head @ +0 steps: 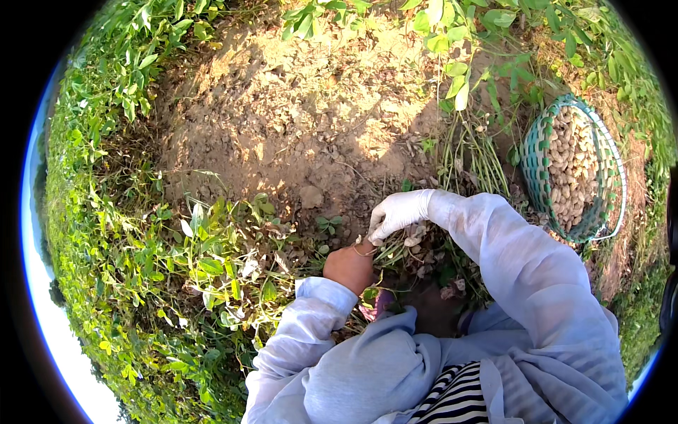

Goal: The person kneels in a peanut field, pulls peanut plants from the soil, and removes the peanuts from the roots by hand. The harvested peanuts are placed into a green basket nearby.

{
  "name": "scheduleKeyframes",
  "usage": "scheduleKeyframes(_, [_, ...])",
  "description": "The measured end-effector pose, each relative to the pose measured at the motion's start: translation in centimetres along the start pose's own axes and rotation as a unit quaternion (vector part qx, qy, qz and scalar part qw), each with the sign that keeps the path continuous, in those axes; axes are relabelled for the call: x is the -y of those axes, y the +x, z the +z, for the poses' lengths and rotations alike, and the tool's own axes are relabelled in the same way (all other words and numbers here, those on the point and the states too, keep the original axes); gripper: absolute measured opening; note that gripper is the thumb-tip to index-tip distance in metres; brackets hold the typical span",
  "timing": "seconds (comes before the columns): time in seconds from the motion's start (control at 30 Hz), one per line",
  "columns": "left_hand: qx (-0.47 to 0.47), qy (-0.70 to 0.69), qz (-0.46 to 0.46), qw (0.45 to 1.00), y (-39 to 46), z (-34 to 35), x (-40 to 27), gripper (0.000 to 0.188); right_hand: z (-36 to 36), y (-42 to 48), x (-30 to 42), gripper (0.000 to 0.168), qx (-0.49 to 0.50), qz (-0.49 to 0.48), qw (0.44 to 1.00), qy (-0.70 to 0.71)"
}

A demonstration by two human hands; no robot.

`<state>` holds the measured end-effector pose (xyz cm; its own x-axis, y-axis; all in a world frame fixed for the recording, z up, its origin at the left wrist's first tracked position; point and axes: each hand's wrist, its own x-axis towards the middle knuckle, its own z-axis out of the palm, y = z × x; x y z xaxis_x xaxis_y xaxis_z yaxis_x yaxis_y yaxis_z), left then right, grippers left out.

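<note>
My bare left hand (349, 267) closes around the root end of a peanut plant (393, 250), low above the ground before my knees. Meeting it from the upper right, my right hand (398, 213) wears a white glove, and its bent fingers pinch at the roots beside the left fist. The plant's stems and withered leaves spread to the right beneath my right wrist. A small pale pod (359, 239) shows beside my fingers. What lies inside the grip is mostly hidden by the hands.
A green and white woven basket (534, 159) holding many peanuts (569, 164) stands tilted at the right. Pulled stems (471, 159) lie beside it. Leafy plants (212, 259) crowd the left; bare soil (286, 122) with clods stretches ahead. Leafy branches (450, 37) overhang the far side.
</note>
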<state>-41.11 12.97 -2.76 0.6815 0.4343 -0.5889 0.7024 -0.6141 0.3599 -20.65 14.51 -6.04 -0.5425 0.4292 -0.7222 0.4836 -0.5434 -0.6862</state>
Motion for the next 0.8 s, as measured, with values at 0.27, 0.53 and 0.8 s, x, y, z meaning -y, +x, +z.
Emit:
scheduleKeyframes(0.27, [-0.015, -0.004, 0.01, 1.0, 0.2, -0.1, -0.1, 0.023, 0.4, -0.4, -0.9, 0.06, -0.048, -0.073, 0.996, 0.009])
scheduleKeyframes(0.53, [0.019, -0.038, -0.024, 0.999, 0.2, 1.1, 0.8, 0.054, 1.9, 0.9, -0.8, 0.038, -0.294, 0.007, 0.939, -0.176])
scheduleKeyframes(0.8, [-0.023, -0.047, -0.084, 0.995, -0.6, -0.8, -0.1, 0.041, -2.4, 3.9, -7.9, 0.03, -0.549, -0.004, 0.792, 0.265])
